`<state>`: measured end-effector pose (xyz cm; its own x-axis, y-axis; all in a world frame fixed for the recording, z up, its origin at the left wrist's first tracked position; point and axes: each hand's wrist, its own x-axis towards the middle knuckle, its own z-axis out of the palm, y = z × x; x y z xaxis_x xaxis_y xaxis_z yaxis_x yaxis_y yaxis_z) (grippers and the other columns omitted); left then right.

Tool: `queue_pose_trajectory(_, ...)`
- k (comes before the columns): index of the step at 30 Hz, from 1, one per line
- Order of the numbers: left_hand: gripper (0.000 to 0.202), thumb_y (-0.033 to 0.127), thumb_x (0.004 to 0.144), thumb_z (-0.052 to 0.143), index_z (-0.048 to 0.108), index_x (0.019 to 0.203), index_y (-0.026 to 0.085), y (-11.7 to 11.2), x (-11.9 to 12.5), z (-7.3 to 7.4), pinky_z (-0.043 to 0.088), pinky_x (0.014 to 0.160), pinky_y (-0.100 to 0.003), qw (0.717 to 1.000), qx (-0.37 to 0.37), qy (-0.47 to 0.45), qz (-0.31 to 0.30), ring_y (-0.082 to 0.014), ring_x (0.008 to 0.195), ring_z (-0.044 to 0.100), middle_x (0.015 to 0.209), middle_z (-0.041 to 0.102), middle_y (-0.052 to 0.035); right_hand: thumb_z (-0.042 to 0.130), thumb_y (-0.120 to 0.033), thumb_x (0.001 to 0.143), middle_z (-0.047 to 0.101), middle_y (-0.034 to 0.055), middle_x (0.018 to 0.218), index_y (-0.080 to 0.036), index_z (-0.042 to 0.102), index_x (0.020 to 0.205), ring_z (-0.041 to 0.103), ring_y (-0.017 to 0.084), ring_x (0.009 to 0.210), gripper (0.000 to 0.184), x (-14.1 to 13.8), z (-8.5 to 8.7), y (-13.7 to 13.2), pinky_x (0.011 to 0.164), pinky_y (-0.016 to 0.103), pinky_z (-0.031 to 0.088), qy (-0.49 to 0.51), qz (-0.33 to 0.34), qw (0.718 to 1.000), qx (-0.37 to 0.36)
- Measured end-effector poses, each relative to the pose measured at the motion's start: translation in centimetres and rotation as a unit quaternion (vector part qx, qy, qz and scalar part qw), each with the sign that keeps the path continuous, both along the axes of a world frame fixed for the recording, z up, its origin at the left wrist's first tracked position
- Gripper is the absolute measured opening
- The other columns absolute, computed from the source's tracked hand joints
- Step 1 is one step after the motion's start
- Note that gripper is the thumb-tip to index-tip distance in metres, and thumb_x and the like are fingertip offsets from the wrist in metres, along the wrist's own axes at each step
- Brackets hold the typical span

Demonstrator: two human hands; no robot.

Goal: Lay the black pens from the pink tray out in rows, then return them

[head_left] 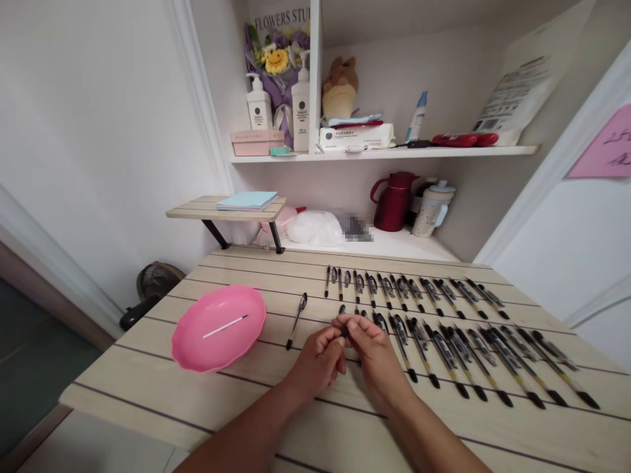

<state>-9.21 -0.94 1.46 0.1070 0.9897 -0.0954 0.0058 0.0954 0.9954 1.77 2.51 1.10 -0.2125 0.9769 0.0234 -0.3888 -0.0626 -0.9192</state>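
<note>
Though small, black piece (345, 332) between both hands (321, 351) (371, 343)

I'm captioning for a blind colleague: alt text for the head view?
A person's left hand and right hand hold a small dark piece above a table with two rows of pens. At left, a pink bowl holds a thin white stick.

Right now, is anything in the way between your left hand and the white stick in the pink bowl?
Yes: a single pen lies on the table between the left hand and the pink bowl, whose raised rim surrounds the white stick.
</note>
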Motion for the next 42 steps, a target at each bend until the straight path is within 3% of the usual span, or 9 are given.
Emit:
queue_pose_trajectory(6, 0.024, 0.039, 0.079, 0.044, 0.051, 0.074, 0.017, 0.0, 0.1, -0.1, 0.022, 0.032, -0.016, 1.0, 0.004, 0.006, 0.005, -0.0036, 0.03, 0.033, 0.047, 0.05, 0.0052, 0.065, -0.042, 0.067, 0.062, 0.0019, 0.069, -0.019, 0.06, 0.074, 0.053, 0.012, 0.055, 0.025, 0.2, 0.2, 0.1, 0.051, 0.025, 0.042, -0.012, 0.02, 1.0, -0.003)
queue_pose_trajectory(10, 0.024, 0.039, 0.078, 0.043, 0.051, 0.076, 0.017, 0.0, 0.1, -0.1, 0.021, 0.032, -0.016, 1.0, 0.004, -0.004, 0.01, -0.0033, 0.03, 0.032, 0.047, 0.05, 0.0054, 0.063, -0.042, 0.069, 0.065, 0.0058, 0.088, -0.02, 0.061, 0.09, 0.057, 0.017, 0.074, 0.03, 0.2, -0.1, 0.3, 0.063, 0.028, 0.045, 0.013, 0.03, 0.999, -0.015)
queue_pose_trajectory(14, 0.023, 0.038, 0.078, 0.043, 0.052, 0.075, 0.017, 0.0, 0.0, 0.1, 0.021, 0.031, -0.016, 1.0, 0.002, 0.004, 0.008, -0.0038, 0.03, 0.032, 0.047, 0.05, 0.0051, 0.064, -0.042, 0.067, 0.063, 0.0018, 0.071, -0.019, 0.061, 0.074, 0.054, 0.014, 0.061, 0.024, 0.3, 0.0, 0.3, 0.057, 0.026, 0.043, -0.002, 0.015, 1.0, -0.006)
queue_pose_trajectory(18, 0.023, 0.037, 0.078, 0.042, 0.053, 0.078, 0.017, 0.0, 0.0, 0.2, 0.021, 0.031, -0.016, 1.0, 0.006, 0.004, 0.005, -0.0041, 0.03, 0.032, 0.047, 0.05, 0.0053, 0.063, -0.041, 0.069, 0.064, 0.004, 0.08, -0.02, 0.062, 0.088, 0.056, 0.016, 0.072, 0.029, 0.4, 0.1, 0.4, 0.065, 0.029, 0.044, 0.021, 0.028, 0.999, -0.007)
queue_pose_trajectory(23, 0.022, 0.036, 0.079, 0.041, 0.052, 0.077, 0.017, 0.0, 0.0, 0.0, 0.021, 0.031, -0.016, 1.0, 0.003, -0.003, 0.007, -0.0037, 0.029, 0.032, 0.046, 0.049, 0.0053, 0.067, -0.04, 0.066, 0.061, 0.0009, 0.066, -0.018, 0.063, 0.071, 0.052, 0.012, 0.057, 0.023, 0.3, 0.0, 0.5, 0.057, 0.026, 0.043, -0.008, 0.014, 1.0, 0.006)
queue_pose_trajectory(27, 0.019, 0.033, 0.079, 0.041, 0.051, 0.076, 0.017, 0.1, 0.0, -0.3, 0.019, 0.03, -0.016, 1.0, -0.001, -0.021, 0.0, -0.0033, 0.028, 0.031, 0.046, 0.049, 0.0054, 0.067, -0.042, 0.065, 0.066, 0.0058, 0.078, -0.018, 0.066, 0.083, 0.059, 0.017, 0.07, 0.029, 0.5, 0.2, 0.7, 0.061, 0.029, 0.046, 0.046, 0.035, 0.998, -0.026)
queue_pose_trajectory(32, 0.023, 0.037, 0.077, 0.044, 0.052, 0.081, 0.016, 0.2, -0.1, -0.3, 0.017, 0.03, -0.016, 0.999, -0.02, -0.049, 0.007, -0.0028, 0.028, 0.029, 0.046, 0.048, 0.0062, 0.072, -0.037, 0.06, 0.066, 0.0043, 0.081, -0.02, 0.066, 0.086, 0.061, 0.017, 0.075, 0.032, 1.5, 0.7, 2.1, 0.065, 0.031, 0.05, 0.097, -0.041, 0.994, -0.031)
queue_pose_trajectory(38, 0.022, 0.037, 0.075, 0.046, 0.049, 0.083, 0.017, 0.7, -0.6, -0.7, 0.011, 0.032, -0.016, 0.982, -0.108, -0.139, 0.068, -0.0014, 0.029, 0.024, 0.048, 0.046, 0.007, 0.068, -0.035, 0.06, 0.064, 0.0022, 0.061, -0.013, 0.067, 0.089, 0.058, 0.014, 0.057, 0.036, 3.5, 0.3, 4.4, 0.055, 0.027, 0.047, -0.15, -0.102, 0.983, 0.028)
queue_pose_trajectory(42, 0.025, 0.039, 0.072, 0.051, 0.049, 0.084, 0.018, 1.0, -0.9, -1.1, 0.011, 0.035, -0.014, 0.965, -0.151, -0.2, 0.071, -0.0005, 0.032, 0.025, 0.051, 0.046, 0.0067, 0.056, -0.034, 0.068, 0.066, 0.0034, 0.063, -0.015, 0.068, 0.088, 0.06, 0.017, 0.06, 0.03, 4.3, 0.0, 4.7, 0.06, 0.03, 0.046, -0.362, -0.048, 0.921, 0.137)
